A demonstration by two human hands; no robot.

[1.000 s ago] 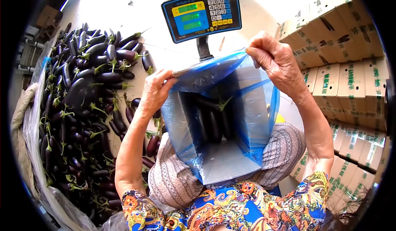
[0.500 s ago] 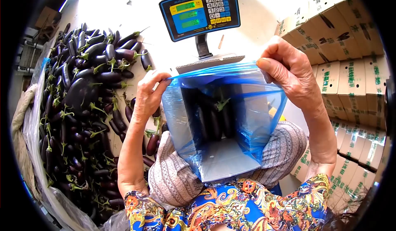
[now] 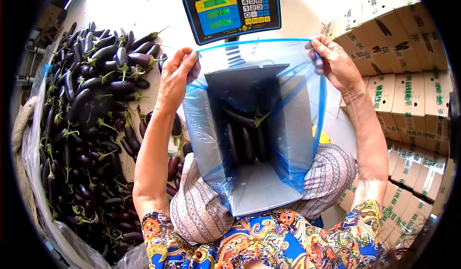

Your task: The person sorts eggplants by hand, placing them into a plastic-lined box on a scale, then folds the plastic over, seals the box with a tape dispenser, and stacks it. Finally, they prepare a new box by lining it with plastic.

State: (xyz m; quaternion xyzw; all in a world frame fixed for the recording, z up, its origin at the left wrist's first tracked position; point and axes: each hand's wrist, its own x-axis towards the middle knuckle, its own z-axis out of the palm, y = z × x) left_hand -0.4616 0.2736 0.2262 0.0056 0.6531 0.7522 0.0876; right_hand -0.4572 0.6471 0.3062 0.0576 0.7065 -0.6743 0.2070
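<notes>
Both hands (image 3: pixel 175 77) (image 3: pixel 333 62) pinch blue bag (image 3: pixel 297 139); aubergines (image 3: pixel 91 125) heaped on pale floor (image 3: pixel 158 9).

The mouth of the blue bag (image 3: pixel 307 105) stands wide between my left hand (image 3: pixel 176 79) and my right hand (image 3: pixel 333 63), each pinching a top corner, so the way straight down into the box (image 3: pixel 259 192) is open from above. At the bottom a few eggplants in the box (image 3: pixel 245 134) lie against the far wall, while the near floor is bare. The scale display (image 3: pixel 231 10) rises just beyond the bag's far edge and blocks passage there. To my left the eggplant pile (image 3: pixel 91 115) crowds the floor up to my forearm; to my right stacked cartons (image 3: pixel 408 77) wall off that side.
</notes>
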